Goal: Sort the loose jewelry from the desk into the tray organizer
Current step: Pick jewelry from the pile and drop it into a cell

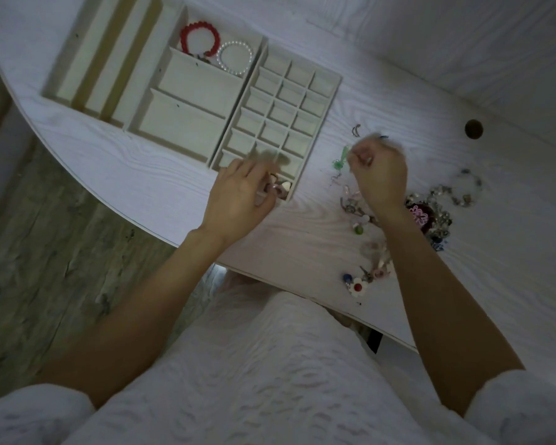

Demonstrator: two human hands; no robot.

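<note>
While most of the loose jewelry (430,207) lies heaped on the counter (334,239) to the right of the tray organizer (206,101), a few small pieces already sit in the nearest corner cell of its gridded section, and a red bracelet (197,40) and a pearl bracelet (235,57) rest in a far compartment. Over that near cell the left hand (241,194) has its fingers curled round a small pink piece (275,187), apparently setting it in. To the right, the right hand (377,175) hovers above the pile with fingers pressed together, pinching something thin; blur hides what it is. Just beside it lie a green pendant (341,158) and a small silver curve (356,130). With chains and beads so tangled, I reckon a lifted piece could drag its neighbours along, and the flower charms (358,285) near the counter's edge could be swept to the floor.
</note>
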